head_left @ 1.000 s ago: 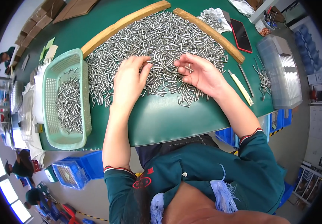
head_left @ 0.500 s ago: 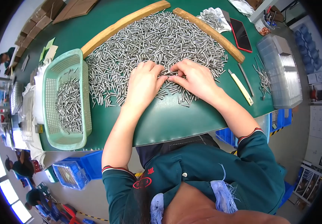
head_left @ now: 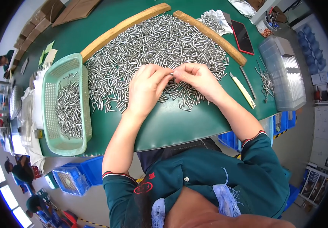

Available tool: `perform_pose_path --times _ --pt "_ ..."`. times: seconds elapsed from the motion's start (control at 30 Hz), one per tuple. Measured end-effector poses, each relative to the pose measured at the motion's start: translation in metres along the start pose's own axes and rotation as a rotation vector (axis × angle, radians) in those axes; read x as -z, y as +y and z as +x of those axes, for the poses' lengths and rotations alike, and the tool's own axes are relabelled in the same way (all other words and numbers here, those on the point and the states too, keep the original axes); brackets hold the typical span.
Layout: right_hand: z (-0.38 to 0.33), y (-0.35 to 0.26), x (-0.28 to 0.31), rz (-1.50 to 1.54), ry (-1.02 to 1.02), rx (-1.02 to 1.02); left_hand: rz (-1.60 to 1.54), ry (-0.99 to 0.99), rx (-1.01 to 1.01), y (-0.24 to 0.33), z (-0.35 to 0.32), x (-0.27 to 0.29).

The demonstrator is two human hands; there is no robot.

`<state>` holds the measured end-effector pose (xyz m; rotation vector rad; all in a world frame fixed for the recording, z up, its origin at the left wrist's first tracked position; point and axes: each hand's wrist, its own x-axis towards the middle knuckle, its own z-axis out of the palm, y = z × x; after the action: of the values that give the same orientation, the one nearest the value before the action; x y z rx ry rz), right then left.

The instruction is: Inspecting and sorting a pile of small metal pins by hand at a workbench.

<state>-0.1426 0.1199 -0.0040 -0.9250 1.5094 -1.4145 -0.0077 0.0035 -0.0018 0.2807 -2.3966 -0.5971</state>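
Observation:
A wide heap of small silvery metal pins, many with a pointed end, covers the green tabletop in front of me. Over its near edge my left hand and my right hand meet, thumbs and forefingers pinched together. Between the touching fingertips shows a bit of a metal pin, mostly hidden by the fingers. Left of the heap stands a pale green plastic basket with more such pins lying in it.
Two wooden bars border the heap's far side. To the right lie a cutter knife, a thin metal strip, a red-edged phone and a clear plastic case. A white cloth holds more pins.
Both hands have drawn together, fingertips now touching and lifted slightly off the pins. The whole view has shifted a little.

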Motion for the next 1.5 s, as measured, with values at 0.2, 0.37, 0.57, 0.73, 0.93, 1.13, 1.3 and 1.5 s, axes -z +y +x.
perform_pose_path --times 0.2,0.37,0.57,0.73,0.93,1.13,1.3,1.5 --pt "-0.003 -0.006 0.001 0.142 -0.068 -0.153 -0.147 0.02 0.095 0.0 0.0 -0.003" --pt "-0.004 -0.006 0.0 0.208 -0.075 -0.222 -0.457 -0.048 0.343 0.006 0.001 -0.001" --pt "-0.006 -0.008 -0.003 0.218 -0.083 -0.232 -0.524 -0.042 0.38 0.004 -0.001 -0.004" --pt "-0.005 -0.005 0.001 0.228 -0.121 -0.267 -0.43 0.008 0.243 -0.002 -0.004 -0.009" --pt "-0.004 -0.008 -0.005 0.058 0.049 -0.085 -0.4 0.031 0.236 -0.001 -0.003 -0.009" --pt "-0.004 0.001 -0.004 -0.007 0.019 0.13 -0.252 0.061 0.171 0.003 -0.002 -0.008" --pt "-0.006 -0.005 0.001 0.107 -0.016 -0.07 -0.143 0.051 0.061 0.004 -0.003 -0.005" --pt "0.0 -0.002 0.01 0.557 -0.069 -0.294 -0.54 0.216 0.253 -0.004 0.003 0.0"
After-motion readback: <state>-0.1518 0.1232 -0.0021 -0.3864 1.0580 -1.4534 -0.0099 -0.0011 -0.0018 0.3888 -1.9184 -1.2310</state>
